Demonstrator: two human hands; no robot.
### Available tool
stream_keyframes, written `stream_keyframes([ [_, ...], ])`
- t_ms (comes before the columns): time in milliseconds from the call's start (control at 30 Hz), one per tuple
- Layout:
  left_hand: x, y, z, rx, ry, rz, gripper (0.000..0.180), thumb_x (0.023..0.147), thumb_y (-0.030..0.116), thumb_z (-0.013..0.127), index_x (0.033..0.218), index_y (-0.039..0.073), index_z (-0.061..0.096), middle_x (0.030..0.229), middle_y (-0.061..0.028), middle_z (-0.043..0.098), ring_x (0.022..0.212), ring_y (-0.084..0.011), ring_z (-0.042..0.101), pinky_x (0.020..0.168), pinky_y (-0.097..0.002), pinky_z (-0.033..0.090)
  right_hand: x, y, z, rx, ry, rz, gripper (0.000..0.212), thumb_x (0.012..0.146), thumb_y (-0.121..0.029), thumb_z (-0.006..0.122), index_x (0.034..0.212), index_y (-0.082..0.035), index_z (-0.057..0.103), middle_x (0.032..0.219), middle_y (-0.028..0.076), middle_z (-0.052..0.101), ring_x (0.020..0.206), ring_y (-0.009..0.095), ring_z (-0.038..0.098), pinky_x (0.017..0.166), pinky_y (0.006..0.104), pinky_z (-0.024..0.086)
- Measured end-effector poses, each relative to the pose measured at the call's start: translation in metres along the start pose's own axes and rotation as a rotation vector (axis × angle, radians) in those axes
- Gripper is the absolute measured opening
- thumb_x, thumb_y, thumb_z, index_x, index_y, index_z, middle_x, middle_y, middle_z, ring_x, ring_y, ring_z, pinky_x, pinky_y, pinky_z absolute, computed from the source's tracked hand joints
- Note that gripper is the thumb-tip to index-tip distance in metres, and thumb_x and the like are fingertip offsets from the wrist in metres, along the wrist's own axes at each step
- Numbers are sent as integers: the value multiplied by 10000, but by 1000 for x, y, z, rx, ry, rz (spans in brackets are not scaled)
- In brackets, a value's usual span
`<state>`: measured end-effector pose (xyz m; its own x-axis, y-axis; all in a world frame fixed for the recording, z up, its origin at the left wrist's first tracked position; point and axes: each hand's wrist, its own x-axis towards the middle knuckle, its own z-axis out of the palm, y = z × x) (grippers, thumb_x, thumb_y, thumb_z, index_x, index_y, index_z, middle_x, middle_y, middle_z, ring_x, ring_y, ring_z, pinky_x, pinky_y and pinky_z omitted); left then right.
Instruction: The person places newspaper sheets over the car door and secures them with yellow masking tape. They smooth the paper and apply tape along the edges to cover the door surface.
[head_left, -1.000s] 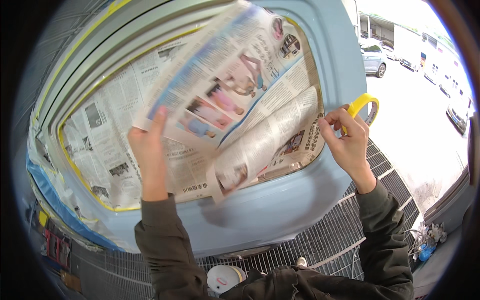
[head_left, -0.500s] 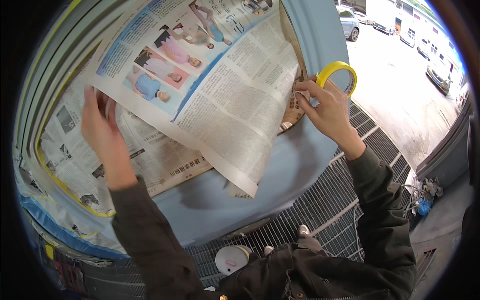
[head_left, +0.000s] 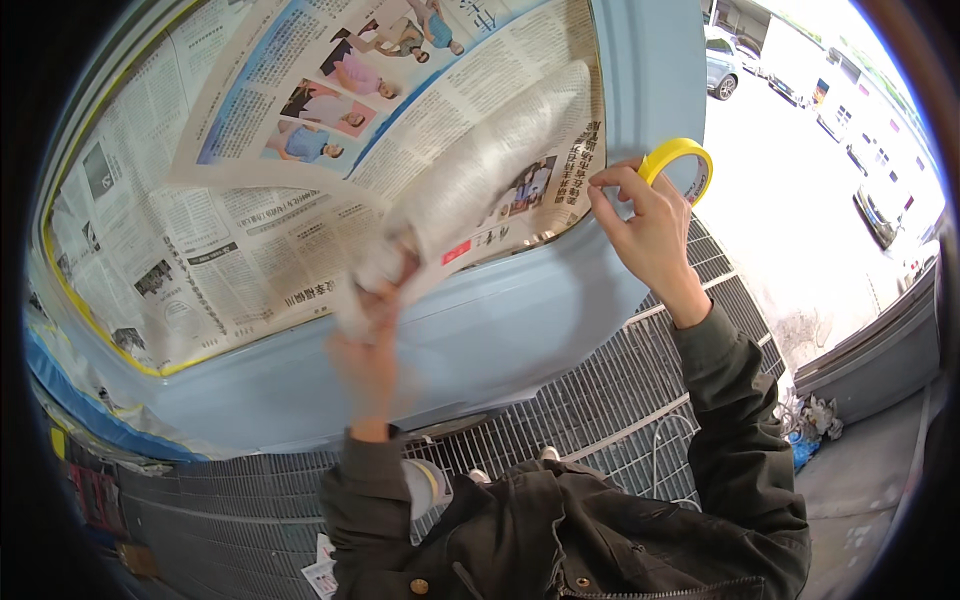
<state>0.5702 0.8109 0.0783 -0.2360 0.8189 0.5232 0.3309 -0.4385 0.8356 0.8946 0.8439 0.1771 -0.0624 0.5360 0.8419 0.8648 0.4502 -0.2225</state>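
Observation:
A loose newspaper sheet [head_left: 290,90] with blue print and photos lies over other newspaper [head_left: 190,260] that covers an opening in a light-blue painted vehicle panel [head_left: 480,330]. Its lower part is curled up into a fold. My left hand [head_left: 368,345], blurred by motion, grips the low end of that fold near the opening's bottom edge. My right hand [head_left: 652,225] is beside the opening's right edge, its thumb and index finger curled close together. A yellow tape roll [head_left: 706,165] is held in that hand, sticking out past the knuckles.
Yellow tape [head_left: 85,310] lines the opening's left edge. Blue sheeting [head_left: 75,395] covers the vehicle at lower left. Underfoot is a metal grating [head_left: 600,400], with a white bucket [head_left: 422,485] by my legs. Crumpled waste [head_left: 815,420] lies at right; cars [head_left: 722,65] stand outside.
My left hand has moved right and down from the sheet's left edge to its lower part, which is now folded up. My right hand stays near the panel edge with the tape roll.

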Motion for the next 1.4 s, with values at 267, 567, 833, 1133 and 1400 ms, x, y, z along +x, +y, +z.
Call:
stream_keyframes([
  [267, 66, 45, -45, -282, -4, -304, 295, 936, 230, 761, 1099, -14, 737, 998, -74, 747, 762, -129, 700, 577, -246, 567, -34, -4, 29, 2, -110, -342, 334, 755, -297, 871, 1002, -119, 734, 1031, 56, 694, 850, 248, 672, 689, 366, 535],
  [567, 57, 38, -42, -277, -16, -355, 300, 928, 242, 770, 1074, -17, 734, 966, -70, 742, 757, -115, 691, 551, -235, 553, -38, -27, 89, -49, -71, -351, 409, 758, -265, 826, 1111, -123, 676, 1062, 60, 624, 957, 241, 616, 747, 390, 506],
  [833, 69, 24, -33, -376, 25, -362, 298, 927, 239, 771, 1089, -7, 718, 959, -72, 738, 757, -121, 694, 523, -236, 541, -29, -22, 91, -30, 8, -389, 430, 708, -195, 812, 1113, -161, 671, 1054, 16, 589, 945, 215, 580, 763, 385, 471],
  [1133, 71, 13, -25, -196, 41, -297, 302, 937, 268, 764, 1081, 4, 729, 938, -49, 729, 670, -119, 672, 511, -232, 509, -27, -22, 93, -172, -160, -419, 311, 773, -91, 685, 1076, -158, 702, 1052, 4, 629, 974, 234, 600, 781, 403, 503],
  [1400, 79, -14, -18, 330, -130, -223, 309, 915, 278, 764, 922, -31, 774, 753, -94, 747, 614, -158, 686, 579, -302, 506, -22, 32, 45, -316, -414, -443, 354, 844, -228, 751, 1197, -233, 721, 793, 53, 668, 775, 293, 665, 697, 426, 531],
])
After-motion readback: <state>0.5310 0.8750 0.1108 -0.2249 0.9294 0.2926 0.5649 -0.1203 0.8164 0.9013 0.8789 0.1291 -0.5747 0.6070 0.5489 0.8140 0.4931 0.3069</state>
